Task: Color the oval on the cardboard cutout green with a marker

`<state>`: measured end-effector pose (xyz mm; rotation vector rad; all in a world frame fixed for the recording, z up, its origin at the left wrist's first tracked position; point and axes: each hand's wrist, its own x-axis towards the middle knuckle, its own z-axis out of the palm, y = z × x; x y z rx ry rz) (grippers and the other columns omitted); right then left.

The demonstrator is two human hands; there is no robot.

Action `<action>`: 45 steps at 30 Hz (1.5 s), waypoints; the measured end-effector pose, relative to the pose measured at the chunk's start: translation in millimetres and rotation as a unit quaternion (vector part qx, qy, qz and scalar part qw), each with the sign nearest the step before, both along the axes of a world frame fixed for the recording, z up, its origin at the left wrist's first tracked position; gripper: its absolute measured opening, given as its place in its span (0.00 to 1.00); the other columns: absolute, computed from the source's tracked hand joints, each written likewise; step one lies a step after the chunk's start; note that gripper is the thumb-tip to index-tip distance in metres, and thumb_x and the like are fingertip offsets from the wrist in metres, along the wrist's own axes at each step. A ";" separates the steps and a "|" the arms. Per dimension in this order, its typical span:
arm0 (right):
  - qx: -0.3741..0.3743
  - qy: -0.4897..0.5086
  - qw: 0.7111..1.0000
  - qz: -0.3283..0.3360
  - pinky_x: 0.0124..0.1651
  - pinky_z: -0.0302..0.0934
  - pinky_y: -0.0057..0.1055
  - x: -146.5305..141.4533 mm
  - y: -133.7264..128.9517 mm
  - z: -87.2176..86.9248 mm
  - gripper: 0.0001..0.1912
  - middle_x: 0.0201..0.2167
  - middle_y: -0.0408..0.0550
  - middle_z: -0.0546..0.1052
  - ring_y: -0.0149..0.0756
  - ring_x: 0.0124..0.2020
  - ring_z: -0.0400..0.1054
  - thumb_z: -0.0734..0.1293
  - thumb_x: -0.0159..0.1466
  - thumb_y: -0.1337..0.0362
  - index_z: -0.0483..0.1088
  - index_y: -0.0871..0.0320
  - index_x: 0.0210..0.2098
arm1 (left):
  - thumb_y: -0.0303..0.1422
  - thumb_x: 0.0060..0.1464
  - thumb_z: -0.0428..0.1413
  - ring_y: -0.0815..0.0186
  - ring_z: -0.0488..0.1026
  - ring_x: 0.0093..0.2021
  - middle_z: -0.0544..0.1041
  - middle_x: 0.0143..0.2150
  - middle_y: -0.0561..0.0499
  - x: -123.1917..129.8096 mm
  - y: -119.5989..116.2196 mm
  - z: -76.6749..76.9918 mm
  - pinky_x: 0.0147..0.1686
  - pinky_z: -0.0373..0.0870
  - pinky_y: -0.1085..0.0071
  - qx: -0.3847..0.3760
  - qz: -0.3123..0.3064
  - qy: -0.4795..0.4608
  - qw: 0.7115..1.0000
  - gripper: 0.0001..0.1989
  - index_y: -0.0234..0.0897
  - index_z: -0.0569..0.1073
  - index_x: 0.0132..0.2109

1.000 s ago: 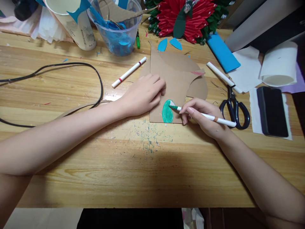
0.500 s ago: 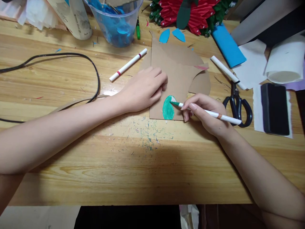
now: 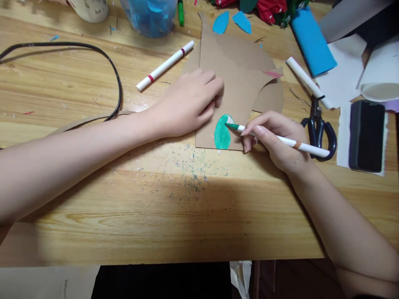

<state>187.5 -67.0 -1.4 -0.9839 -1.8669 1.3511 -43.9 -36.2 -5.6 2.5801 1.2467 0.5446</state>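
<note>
My right hand point(image 3: 277, 139) pinches a white green-tipped marker point(image 3: 285, 141) near its tip. The tip rests at the edge of a small white patch on an oval point(image 3: 222, 133), which is otherwise coloured green. This oval lies near the lower edge of a brown cardboard piece point(image 3: 237, 62). My left hand point(image 3: 195, 101) lies on the cardboard, left of and above the oval, its fingers curled under; nothing shows in them.
Scissors point(image 3: 318, 131) with black handles and a black phone point(image 3: 367, 136) lie at the right. A capped white marker point(image 3: 165, 65) and a black cable point(image 3: 120, 89) are on the left. Blue cutouts point(image 3: 220, 22), a clear tub point(image 3: 149, 18) and a blue folded sheet point(image 3: 313, 41) sit farther back.
The whole view has shifted, so objects at the back sit higher in the picture. The marker tip stays at the white patch; both hands keep their grip and pose.
</note>
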 end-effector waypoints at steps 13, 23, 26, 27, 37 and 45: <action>0.000 -0.004 1.000 -0.006 0.29 0.60 0.28 0.2 -0.4 0.2 0.08 0.19 0.42 0.71 0.28 0.23 0.67 0.63 0.67 0.63 0.71 0.58 0.34 | 0.30 0.57 0.44 0.58 0.68 0.45 0.72 0.41 0.46 1.6 0.3 1.5 0.42 0.63 0.62 0.014 0.004 0.030 0.999 0.10 0.39 0.69 0.42; 0.002 0.006 1.000 0.004 0.30 0.60 0.29 -0.6 -0.1 0.4 0.08 0.20 0.42 0.71 0.28 0.23 0.67 0.62 0.67 0.64 0.71 0.58 0.35 | 0.30 0.57 0.44 0.57 0.68 0.44 0.72 0.42 0.45 0.6 0.1 1.7 0.42 0.63 0.61 0.012 0.004 0.025 1.000 0.10 0.40 0.69 0.42; -0.005 0.009 1.000 0.000 0.30 0.60 0.29 -0.6 -0.5 0.2 0.07 0.20 0.42 0.71 0.29 0.24 0.67 0.63 0.67 0.65 0.71 0.59 0.35 | 0.29 0.57 0.44 0.57 0.67 0.45 0.72 0.42 0.45 0.9 0.1 1.8 0.42 0.62 0.61 0.009 0.005 0.024 1.000 0.10 0.39 0.69 0.42; -0.006 0.009 1.000 -0.001 0.30 0.60 0.29 -0.6 -0.6 0.3 0.07 0.20 0.42 0.71 0.29 0.24 0.67 0.63 0.67 0.65 0.71 0.59 0.34 | 0.30 0.57 0.45 0.57 0.67 0.45 0.72 0.42 0.45 1.1 0.1 2.0 0.42 0.62 0.62 0.009 0.005 0.025 1.000 0.10 0.39 0.69 0.42; -0.001 0.009 1.000 0.002 0.29 0.61 0.26 -0.2 -0.5 -0.2 0.08 0.20 0.42 0.71 0.27 0.24 0.67 0.62 0.67 0.65 0.71 0.59 0.34 | 0.30 0.57 0.44 0.57 0.68 0.44 0.73 0.42 0.45 -0.2 0.5 0.3 0.42 0.64 0.60 0.017 0.000 0.014 1.000 0.12 0.41 0.70 0.43; -0.012 -0.002 1.000 -0.002 0.28 0.61 0.28 0.3 0.0 -0.3 0.08 0.20 0.42 0.71 0.29 0.23 0.66 0.63 0.67 0.61 0.71 0.56 0.34 | 0.30 0.57 0.45 0.58 0.68 0.46 0.73 0.43 0.45 -0.8 -0.1 0.2 0.44 0.63 0.60 -0.010 0.003 -0.004 1.000 0.12 0.41 0.71 0.43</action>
